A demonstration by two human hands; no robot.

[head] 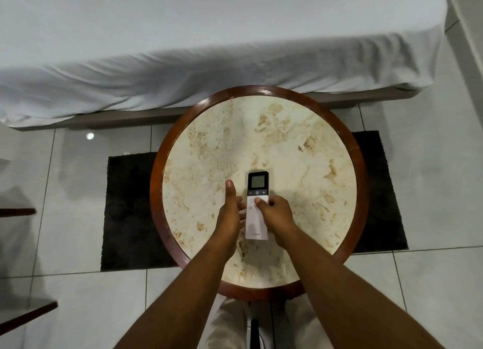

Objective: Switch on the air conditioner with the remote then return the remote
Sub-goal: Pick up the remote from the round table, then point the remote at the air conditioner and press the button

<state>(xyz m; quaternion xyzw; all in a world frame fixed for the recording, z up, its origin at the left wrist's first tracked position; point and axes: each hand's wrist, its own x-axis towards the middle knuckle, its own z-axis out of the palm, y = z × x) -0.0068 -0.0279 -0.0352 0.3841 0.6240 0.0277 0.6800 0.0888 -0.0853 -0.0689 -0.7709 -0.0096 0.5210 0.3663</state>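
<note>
Flat on the round, marble-patterned table (pixel 300 149) with its glossy wooden rim lies the slim white remote (pixel 257 204), between both hands: right hand (pixel 274 212) curled round it, thumb on the buttons; left hand (pixel 231 212) open, touching its edge

A round table (pixel 261 139) with a cream marble-patterned top and dark wooden rim stands on a dark rug (pixel 125 212) over pale floor tiles (pixel 431 283). A white air-conditioner remote (pixel 257 191) lies near its centre, display end far.
</note>
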